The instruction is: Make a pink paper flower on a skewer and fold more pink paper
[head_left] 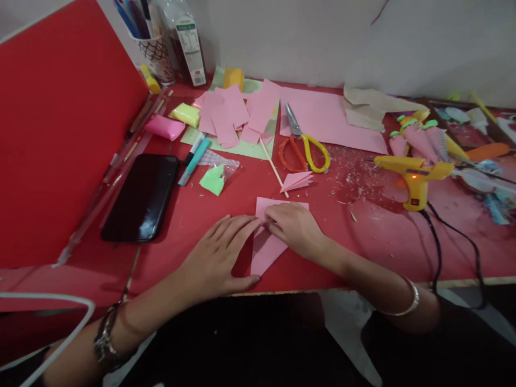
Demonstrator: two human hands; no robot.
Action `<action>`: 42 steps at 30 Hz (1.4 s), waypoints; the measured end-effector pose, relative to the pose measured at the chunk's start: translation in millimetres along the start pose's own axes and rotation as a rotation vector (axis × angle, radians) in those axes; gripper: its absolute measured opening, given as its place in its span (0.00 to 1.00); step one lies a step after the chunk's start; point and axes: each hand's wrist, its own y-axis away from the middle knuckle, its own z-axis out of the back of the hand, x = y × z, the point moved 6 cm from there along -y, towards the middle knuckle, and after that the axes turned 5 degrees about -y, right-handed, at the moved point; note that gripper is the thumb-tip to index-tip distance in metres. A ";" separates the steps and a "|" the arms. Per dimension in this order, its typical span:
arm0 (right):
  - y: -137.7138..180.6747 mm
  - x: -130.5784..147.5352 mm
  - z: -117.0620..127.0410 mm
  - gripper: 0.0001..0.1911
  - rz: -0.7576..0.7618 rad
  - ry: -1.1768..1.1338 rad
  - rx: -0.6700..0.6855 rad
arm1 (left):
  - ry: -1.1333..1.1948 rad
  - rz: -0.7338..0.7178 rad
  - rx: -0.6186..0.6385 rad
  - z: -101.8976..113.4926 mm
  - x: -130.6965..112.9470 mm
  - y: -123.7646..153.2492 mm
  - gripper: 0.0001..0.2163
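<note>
A pink paper piece [266, 248] lies on the red table [363, 242] near its front edge, partly folded into a point. My left hand [220, 258] rests flat beside it with fingers stretched out, fingertips touching its left edge. My right hand [294, 226] lies on top of the paper, fingers bent and pressing down on the fold. A small folded pink paper shape [296, 181] sits just beyond, next to a thin wooden stick [274, 167].
Red-and-yellow scissors [304, 148] lie on a pink sheet [334, 121]. A yellow glue gun [415, 174] with black cord stands at right. A black phone [141, 196], pens [194, 157], pink paper strips [234, 113], clay packs [165, 127] and a red board [60, 123] fill the left.
</note>
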 end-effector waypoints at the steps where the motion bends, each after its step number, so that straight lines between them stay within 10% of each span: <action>1: -0.2 -0.1 0.2 0.11 -0.002 0.001 0.002 | 0.005 -0.015 0.008 0.3 -0.5 0.3 0.33; 22: 1.3 1.4 1.5 0.10 -0.001 -0.004 -0.002 | -0.010 -0.103 0.079 0.8 -6.6 0.8 0.29; 33: 51.3 41.5 30.1 0.08 0.526 -0.092 -0.177 | 0.054 -0.115 0.060 3.3 -5.2 -0.3 0.28; 42: 70.2 43.5 1.3 0.13 0.529 -0.106 -0.042 | 0.082 -0.088 0.095 4.4 -5.0 0.8 0.29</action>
